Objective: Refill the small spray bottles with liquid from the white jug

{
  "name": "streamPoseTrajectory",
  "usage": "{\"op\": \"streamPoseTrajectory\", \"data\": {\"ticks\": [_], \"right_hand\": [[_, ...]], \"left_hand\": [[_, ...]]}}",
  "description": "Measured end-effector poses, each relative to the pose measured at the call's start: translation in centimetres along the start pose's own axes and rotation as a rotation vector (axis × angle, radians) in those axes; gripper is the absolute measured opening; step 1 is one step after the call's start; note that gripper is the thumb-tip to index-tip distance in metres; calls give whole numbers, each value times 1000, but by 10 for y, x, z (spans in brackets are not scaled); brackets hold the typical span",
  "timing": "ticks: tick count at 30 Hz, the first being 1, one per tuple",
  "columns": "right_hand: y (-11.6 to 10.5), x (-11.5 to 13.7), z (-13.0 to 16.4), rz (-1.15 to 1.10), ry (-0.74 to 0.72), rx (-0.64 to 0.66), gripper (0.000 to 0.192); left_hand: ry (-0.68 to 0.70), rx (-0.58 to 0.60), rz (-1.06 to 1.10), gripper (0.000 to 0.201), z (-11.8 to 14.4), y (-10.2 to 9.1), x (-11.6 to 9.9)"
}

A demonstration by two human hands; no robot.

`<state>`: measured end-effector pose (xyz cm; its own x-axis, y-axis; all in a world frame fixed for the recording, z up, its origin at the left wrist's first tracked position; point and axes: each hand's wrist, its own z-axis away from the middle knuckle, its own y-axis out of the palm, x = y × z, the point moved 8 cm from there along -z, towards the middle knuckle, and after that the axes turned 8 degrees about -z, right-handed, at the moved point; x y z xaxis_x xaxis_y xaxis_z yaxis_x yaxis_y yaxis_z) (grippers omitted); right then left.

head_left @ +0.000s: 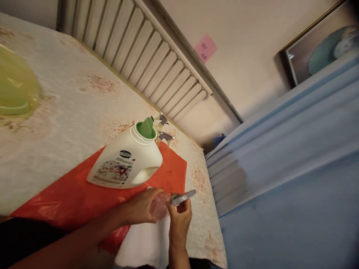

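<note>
My left hand [146,206] is wrapped round a small translucent pinkish spray bottle [159,206]. At the bottle's neck, my right hand [180,216] grips a grey trigger spray head [184,197] between thumb and fingers. Whether the head is screwed on or loose, I cannot tell. Just beyond both hands a large cream detergent jug [112,164] stands without its outer cap, a green pour spout [146,127] showing in its mouth. Beneath the jug lies a red plastic sheet [70,190]. Below my hands is a white cloth or paper [146,244].
Two more spray heads, one grey [165,137], show behind the jug. A yellow-green translucent basin [17,82] sits far left on the floral tablecloth [64,123]. A radiator [146,56] borders the table's back; a blue curtain [294,194] hangs to the right.
</note>
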<state>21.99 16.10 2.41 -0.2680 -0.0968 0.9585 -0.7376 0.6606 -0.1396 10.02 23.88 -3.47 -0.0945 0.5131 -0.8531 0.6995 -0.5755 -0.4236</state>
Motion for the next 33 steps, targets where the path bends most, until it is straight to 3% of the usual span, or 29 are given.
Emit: {"op": "streamPoseTrajectory", "data": {"ticks": [2,8,15,21,24,28,33], "right_hand": [[0,1,1,16,2,1,36],[5,10,5,-38,45,193,37],[-3,-3,2,26,15,-48,37],[5,8,5,-61,62,171,41],[2,4,4,-30,62,99,32],[1,1,3,22,21,-12,35],[10,9,5,-20,21,153,31]], "left_hand": [[-11,-7,-7,76,0,0,2],[-22,7,-19,81,0,1,4],[-10,7,0,80,0,3,5],[-18,6,4,80,-1,0,3],[-15,-1,8,74,-1,-2,-1],[-20,4,6,78,0,0,2],[-47,0,3,79,1,0,4]]}}
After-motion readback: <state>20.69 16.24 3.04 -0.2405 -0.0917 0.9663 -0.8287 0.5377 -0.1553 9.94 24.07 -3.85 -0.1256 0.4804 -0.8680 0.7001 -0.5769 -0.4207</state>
